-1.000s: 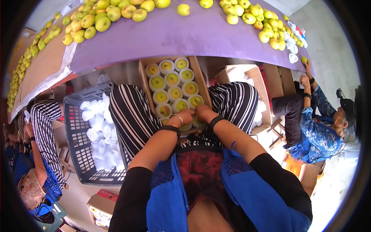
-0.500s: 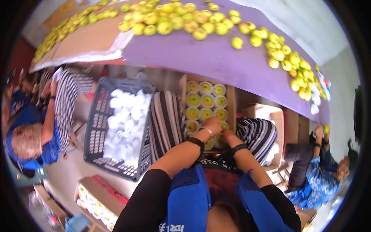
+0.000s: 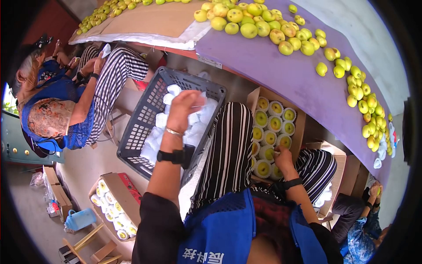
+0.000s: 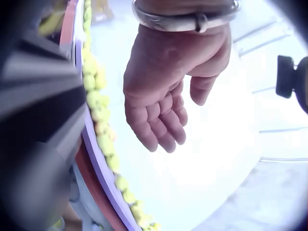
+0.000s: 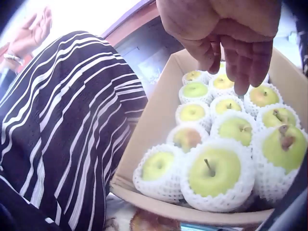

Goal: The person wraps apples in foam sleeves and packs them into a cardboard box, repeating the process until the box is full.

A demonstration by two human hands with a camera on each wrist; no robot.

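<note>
My left hand is raised over the grey plastic basket, which holds white foam fruit nets. In the left wrist view this hand has loosely bent fingers and nothing in them. Between my knees a cardboard carton holds rows of yellow-green apples, each in a white foam net. Over these apples my right hand stays at the carton's right side. The right wrist view shows its fingers hanging down, relaxed and with nothing held, overlapping the far apples.
Loose apples lie along the purple-covered table ahead. Another carton of netted apples stands on the floor at left, near a blue jug. A person sits at left, another at right.
My left hand has left the carton and moved left over the basket. The right hand stays at the carton. The head view has turned left.
</note>
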